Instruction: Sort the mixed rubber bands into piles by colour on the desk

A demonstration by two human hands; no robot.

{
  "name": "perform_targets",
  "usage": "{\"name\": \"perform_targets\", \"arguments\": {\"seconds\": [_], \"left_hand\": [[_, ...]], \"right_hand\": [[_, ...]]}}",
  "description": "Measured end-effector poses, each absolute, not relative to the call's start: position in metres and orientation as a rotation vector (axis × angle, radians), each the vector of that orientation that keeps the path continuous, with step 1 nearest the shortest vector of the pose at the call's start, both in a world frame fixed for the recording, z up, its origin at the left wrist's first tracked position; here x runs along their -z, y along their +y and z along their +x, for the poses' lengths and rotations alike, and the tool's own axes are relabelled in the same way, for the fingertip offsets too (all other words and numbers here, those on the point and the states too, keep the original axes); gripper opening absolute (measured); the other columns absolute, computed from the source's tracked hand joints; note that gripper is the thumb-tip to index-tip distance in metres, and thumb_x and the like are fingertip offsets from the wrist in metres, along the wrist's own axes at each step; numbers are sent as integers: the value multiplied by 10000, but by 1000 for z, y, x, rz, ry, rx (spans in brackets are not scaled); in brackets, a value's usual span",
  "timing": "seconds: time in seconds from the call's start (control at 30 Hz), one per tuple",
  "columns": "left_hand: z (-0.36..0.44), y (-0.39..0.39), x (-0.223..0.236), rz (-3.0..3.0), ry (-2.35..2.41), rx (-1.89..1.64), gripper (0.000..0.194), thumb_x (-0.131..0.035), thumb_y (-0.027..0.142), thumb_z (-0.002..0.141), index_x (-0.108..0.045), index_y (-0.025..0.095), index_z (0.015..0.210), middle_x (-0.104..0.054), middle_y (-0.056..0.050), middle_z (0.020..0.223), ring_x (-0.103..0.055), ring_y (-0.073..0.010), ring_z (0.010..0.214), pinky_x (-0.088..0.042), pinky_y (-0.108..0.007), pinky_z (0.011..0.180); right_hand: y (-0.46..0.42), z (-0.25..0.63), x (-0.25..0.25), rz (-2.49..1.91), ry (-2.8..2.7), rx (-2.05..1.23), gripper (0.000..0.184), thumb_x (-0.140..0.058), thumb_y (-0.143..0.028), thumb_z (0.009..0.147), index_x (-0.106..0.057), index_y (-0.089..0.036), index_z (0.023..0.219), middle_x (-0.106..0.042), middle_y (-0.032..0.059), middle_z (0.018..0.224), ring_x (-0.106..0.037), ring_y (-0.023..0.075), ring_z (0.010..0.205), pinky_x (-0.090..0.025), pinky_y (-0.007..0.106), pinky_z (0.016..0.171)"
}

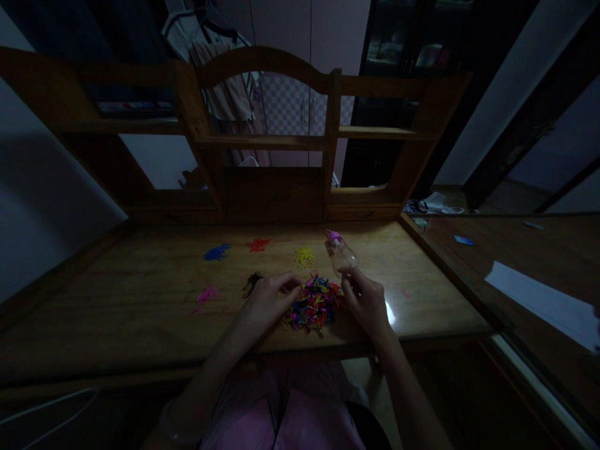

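Observation:
A mixed pile of small coloured bands or loops lies near the table's front edge, between my two hands. At its left side my left hand is closed, thumb and index finger pinched at the pile's upper edge; anything between the tips is too small to name. Beside the pile's right edge, my right hand has its fingers curled and thumb drawn in, and what it pinches is hidden. Sorted by colour, smaller heaps lie around: yellow, red, blue, pink and black, the last close to my left hand.
A clear bottle with a pink cap lies just beyond my right hand. The wooden table has a shelf unit along its back. At right, white paper and a small blue packet rest on another brown surface.

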State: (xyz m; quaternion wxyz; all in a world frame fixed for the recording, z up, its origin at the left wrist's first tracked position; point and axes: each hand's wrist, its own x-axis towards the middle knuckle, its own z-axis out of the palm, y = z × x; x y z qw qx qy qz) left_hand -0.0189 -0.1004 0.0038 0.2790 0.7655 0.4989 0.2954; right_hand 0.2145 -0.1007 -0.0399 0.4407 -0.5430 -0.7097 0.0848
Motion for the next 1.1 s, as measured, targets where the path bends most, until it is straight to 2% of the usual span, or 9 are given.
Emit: {"name": "perform_targets", "arguments": {"seconds": [0.37, 0.6, 0.83, 1.1], "left_hand": [[-20, -109, -6, 2301, 1500, -532, 172, -546, 256, 898, -708, 199, 886, -709, -58, 940, -648, -209, 896, -463, -296, 783], [-14, -114, 7, 2397, 1540, -433, 220, -527, 203, 917, -653, 187, 1097, -705, -89, 1069, -643, -249, 992, -464, -360, 871], [-12, -108, 19, 2476, 1538, -505, 118, -547, 202, 905, -645, 191, 971, -678, -68, 978, -624, -235, 927, -467, -356, 831], [-8, -106, 9, 2401, 1551, -588, 165, -523, 219, 899, -675, 191, 955, -647, -69, 948, -608, -224, 899, -464, -342, 803]], "right_hand": [[-100, 215, 42, -1357, -1764, -230, 206, -501, -237, 914, -649, -202, 1052, -578, -23, 645, -527, 111, 533, -359, 219, 568], [-102, 215, 40, -1343, -1767, -222, 201, -494, -240, 919, -649, -198, 1040, -580, -18, 658, -524, 110, 538, -365, 221, 576], [-101, 215, 40, -1338, -1763, -193, 203, -492, -231, 908, -657, -201, 1025, -557, -24, 629, -510, 110, 524, -357, 222, 562], [-102, 214, 39, -1340, -1767, -198, 217, -486, -232, 909, -658, -196, 1038, -568, -21, 630, -511, 108, 524, -354, 213, 549]]}}
